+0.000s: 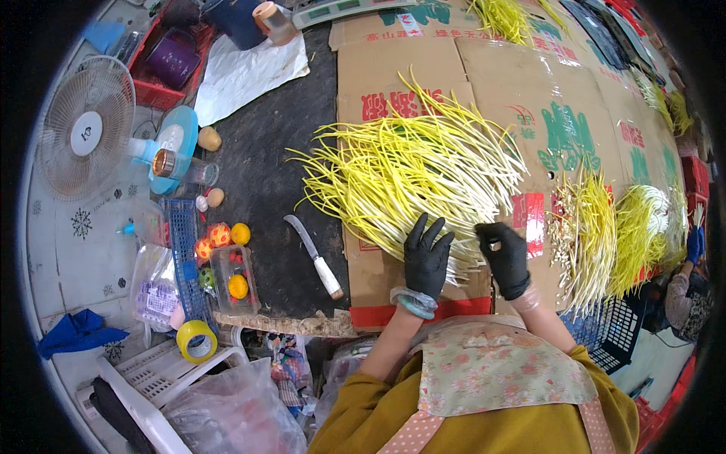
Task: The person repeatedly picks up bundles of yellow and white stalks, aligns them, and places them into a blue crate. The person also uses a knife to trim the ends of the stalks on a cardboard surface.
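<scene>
A large loose pile of yellow-and-white stalks [401,170] lies on flattened cardboard [401,64]. My left hand [425,253], in a black glove with a clear band at the wrist, rests on the pile's near edge with its fingers spread. My right hand [505,257], also black-gloved, is beside the pile's lower right with fingers curled; what they hold, if anything, is too small to tell. A knife [325,274] with a white handle lies on the dark surface left of the pile. Smaller bundles of stalks [594,234] lie to the right.
At left stand a fan [85,132], a blue basket [183,250], fruit [239,233] and tape [197,340]; a red crate [147,94] is behind. More stalks [499,19] lie at the back. A co-worker's blue-gloved hand [694,244] is at far right, above a dark crate [612,340].
</scene>
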A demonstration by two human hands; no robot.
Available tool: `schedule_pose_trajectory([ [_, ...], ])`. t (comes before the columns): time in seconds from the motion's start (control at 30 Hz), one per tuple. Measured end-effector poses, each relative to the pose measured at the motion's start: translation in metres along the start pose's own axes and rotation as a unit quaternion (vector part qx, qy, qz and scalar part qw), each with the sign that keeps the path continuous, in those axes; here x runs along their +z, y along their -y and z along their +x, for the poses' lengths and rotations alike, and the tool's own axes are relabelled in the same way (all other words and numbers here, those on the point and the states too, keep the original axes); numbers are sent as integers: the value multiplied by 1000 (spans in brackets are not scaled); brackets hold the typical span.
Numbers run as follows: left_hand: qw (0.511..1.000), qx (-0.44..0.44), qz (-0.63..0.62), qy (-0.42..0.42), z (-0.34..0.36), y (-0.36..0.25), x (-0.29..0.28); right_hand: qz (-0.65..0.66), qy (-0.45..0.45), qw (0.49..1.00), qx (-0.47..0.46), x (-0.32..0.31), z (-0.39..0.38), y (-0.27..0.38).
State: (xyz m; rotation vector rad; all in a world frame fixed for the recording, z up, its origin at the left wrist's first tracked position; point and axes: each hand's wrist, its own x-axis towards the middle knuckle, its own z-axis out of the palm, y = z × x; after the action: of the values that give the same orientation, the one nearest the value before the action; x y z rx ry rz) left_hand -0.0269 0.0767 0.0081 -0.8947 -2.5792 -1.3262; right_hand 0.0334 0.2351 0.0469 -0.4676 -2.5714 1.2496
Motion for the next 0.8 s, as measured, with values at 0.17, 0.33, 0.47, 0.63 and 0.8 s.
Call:
schedule_pose_trajectory([
  [0.17, 999, -23, 24, -37, 8, 15, -9, -11, -130, 990, 59, -70, 9, -30],
  [0.33, 999, -18, 23, -27, 13, 11, -20, -162, -60, 968, 182, -124, -8, -28],
  [0.47, 1000, 2, 13, -18, 17, 8, -15, -305, 23, 951, 46, -129, -49, -63],
  [0.63, 1000, 15, 22, -14, 15, 2, -19, -217, -1, 976, -19, -90, -30, -26],
  [0.8, 1000, 14, 16, -10, 13, -5, -26, -12, 49, 998, -26, -24, -2, 7],
])
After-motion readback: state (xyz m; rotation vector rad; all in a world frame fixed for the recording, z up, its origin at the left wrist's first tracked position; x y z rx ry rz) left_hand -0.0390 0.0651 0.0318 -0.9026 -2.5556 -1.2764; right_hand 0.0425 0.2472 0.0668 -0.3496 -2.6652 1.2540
